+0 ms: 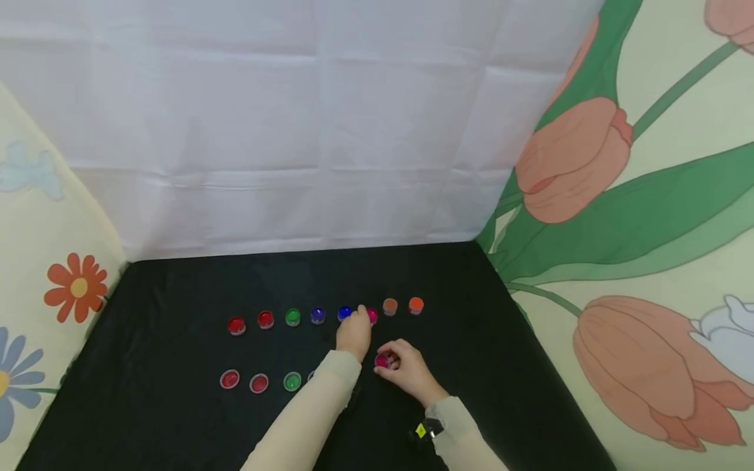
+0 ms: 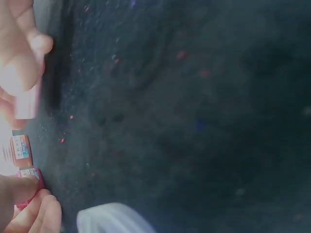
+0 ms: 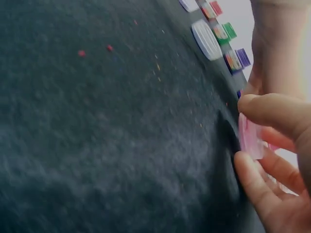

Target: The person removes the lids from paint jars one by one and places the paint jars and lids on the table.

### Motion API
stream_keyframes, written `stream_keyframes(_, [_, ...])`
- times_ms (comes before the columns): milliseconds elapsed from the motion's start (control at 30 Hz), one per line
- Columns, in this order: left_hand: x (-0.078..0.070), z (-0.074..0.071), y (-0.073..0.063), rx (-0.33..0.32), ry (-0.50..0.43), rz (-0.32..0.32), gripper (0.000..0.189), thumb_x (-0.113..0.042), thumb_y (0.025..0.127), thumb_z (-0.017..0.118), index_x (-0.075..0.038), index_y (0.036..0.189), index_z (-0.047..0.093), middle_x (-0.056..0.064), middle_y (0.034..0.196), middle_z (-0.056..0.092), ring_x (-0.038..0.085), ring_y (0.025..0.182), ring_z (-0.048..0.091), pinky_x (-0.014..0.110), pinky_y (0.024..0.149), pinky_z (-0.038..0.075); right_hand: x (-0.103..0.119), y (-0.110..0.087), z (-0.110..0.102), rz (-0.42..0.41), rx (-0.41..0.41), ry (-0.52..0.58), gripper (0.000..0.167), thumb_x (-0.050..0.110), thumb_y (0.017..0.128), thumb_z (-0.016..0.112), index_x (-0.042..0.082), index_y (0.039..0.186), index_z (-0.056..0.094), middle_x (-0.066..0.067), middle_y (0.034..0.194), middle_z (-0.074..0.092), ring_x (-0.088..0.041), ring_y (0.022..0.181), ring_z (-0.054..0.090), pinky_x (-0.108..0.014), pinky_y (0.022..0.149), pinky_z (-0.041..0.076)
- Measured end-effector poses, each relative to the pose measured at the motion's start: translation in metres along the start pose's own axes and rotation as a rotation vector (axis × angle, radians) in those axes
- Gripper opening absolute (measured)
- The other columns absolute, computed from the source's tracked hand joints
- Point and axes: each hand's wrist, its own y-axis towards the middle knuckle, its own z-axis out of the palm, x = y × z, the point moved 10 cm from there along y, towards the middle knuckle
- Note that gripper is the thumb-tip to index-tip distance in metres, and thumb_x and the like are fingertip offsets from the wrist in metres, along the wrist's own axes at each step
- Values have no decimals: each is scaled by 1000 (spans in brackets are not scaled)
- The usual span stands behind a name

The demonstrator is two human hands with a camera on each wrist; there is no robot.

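My left hand (image 1: pixel 353 332) reaches into the back row and pinches a small magenta paint jar (image 1: pixel 372 315). In the left wrist view, its thumb and fingers lie around the jar's magenta lid (image 2: pixel 40 177). Lower and to the right, my right hand (image 1: pixel 408 373) grips a shallow clear round container with pink inside (image 1: pixel 382 361). The right wrist view shows this pink container (image 3: pixel 250 138) on edge between thumb and fingers, tilted above the black cloth. Beside the left hand stand a blue jar (image 1: pixel 344 313) and an orange-brown jar (image 1: pixel 390 306).
Red (image 1: pixel 266 319), green (image 1: pixel 292 317), purple (image 1: pixel 318 316) and orange (image 1: pixel 415 305) jars share the back row. Nearer lie round containers, red (image 1: pixel 230 379) and green (image 1: pixel 292 381); my left sleeve (image 1: pixel 306 412) partly covers another. A white cloth (image 1: pixel 283 131) hangs behind.
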Motion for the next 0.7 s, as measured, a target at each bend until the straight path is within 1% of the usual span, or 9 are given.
stream_keyframes(100, [0,1,4,19,14,-18,20,-13,100,65,2,109,57,17,91,70,32,74,71,45,64,60,8,0,7,-34,36,-51,26,11,84,84,5,106,70,-2,95,59,-9,76,59,-24,68,54])
stream_keyframes(200, [0,4,7,35,28,-26,22,-13,101,64,3,114,57,18,91,71,33,73,71,45,62,60,13,0,14,-58,65,-72,26,11,85,83,4,106,69,-1,94,59,-9,76,58,-24,67,54])
stream_keyframes(367, [0,1,9,32,35,-35,22,-13,102,61,4,116,57,19,88,72,34,71,71,45,60,59,21,0,20,-91,73,-114,26,9,84,84,5,105,69,0,92,58,-8,76,55,-24,67,52])
stream_keyframes(500, [0,0,8,50,25,-38,16,-9,102,59,3,112,56,19,87,72,35,71,71,46,60,59,22,-1,21,-85,71,-128,26,9,83,84,6,105,69,2,93,58,-6,76,53,-23,67,52])
stream_keyframes(700, [-1,0,7,83,11,-26,13,-2,103,55,5,113,56,20,94,71,35,76,72,45,65,60,20,-3,21,-66,84,-159,26,13,85,83,8,107,69,3,94,58,-6,78,53,-24,70,51])
